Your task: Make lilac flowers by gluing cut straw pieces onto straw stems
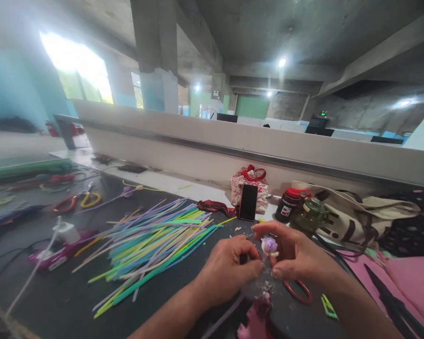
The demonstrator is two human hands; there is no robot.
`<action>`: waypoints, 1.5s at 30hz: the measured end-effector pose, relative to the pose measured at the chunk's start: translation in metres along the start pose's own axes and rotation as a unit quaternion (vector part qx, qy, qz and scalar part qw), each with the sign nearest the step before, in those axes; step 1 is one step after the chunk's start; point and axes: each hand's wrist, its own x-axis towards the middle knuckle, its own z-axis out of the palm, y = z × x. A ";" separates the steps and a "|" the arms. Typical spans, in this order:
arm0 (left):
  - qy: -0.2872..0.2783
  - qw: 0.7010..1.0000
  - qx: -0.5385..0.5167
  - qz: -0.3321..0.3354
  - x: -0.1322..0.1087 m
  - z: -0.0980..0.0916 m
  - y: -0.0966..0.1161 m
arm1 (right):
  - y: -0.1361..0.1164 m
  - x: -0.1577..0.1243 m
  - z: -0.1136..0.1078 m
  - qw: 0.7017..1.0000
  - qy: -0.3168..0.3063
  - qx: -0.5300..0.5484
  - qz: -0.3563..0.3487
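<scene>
- While the left hand pinches thumb to finger just under the purple flower, it looks to be gripping the flower by its base; exact contact is hidden.
- Right hand: thumb and fingers curved and parted around the flower, not clenched. Can't tell if any fingertip touches it.
- Flower position: held up off the bench, over the right half, nearer the near edge than the far one. Purple on top, pale bits below.
- A lilac strip runs from below the left hand toward the near edge. Could be the stem; the join isn't visible.
- Handling, my read: keep the left pinch low and firm, so the head doesn't spin. Shape with the right fingertips, small nudges, working round evenly. Don't squeeze the head; fuzzy petals would likely flatten.
- Watch the strip. If it is the stem, a tug there could twist the flower in the pinch.
- Nearby: a red loop handle just under the right hand and a pink scrap by the near edge. Keep sleeves and strip clear of both.
- Coloured strips lie in a loose pile left of the hands, mid-bench.
</scene>
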 end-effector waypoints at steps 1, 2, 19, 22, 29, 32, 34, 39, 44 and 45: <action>-0.006 1.000 0.010 0.006 -0.001 0.000 0.000 | -0.001 0.000 0.001 1.000 -0.006 -0.010 -0.002; -0.011 1.000 0.015 0.012 -0.001 0.001 0.000 | -0.002 0.000 0.002 1.000 -0.011 -0.016 -0.007; -0.048 0.998 -0.041 0.011 -0.002 0.001 -0.001 | 0.001 0.000 0.005 0.998 0.017 -0.037 -0.042; -0.047 0.998 -0.046 0.007 -0.003 0.002 -0.002 | 0.001 0.001 0.005 0.997 0.025 -0.052 -0.043; -0.037 0.997 -0.068 -0.003 -0.002 0.003 -0.002 | 0.001 0.002 0.007 0.995 0.047 -0.071 -0.045; -0.032 0.994 -0.099 -0.027 -0.001 0.003 -0.005 | 0.001 0.001 0.007 0.998 0.017 -0.047 -0.031; -0.041 0.988 -0.141 -0.052 0.000 0.003 -0.008 | 0.002 0.000 0.005 0.999 -0.001 -0.028 -0.020; -0.057 0.955 -0.262 -0.128 0.000 -0.004 -0.010 | 0.007 -0.002 -0.005 0.998 0.044 -0.015 -0.037; -0.073 0.926 -0.328 -0.170 -0.001 -0.009 -0.011 | 0.007 0.003 -0.005 0.999 0.029 -0.016 -0.032; -0.084 0.920 -0.340 -0.178 0.000 -0.009 -0.012 | 0.006 0.004 -0.003 0.999 0.022 -0.015 -0.027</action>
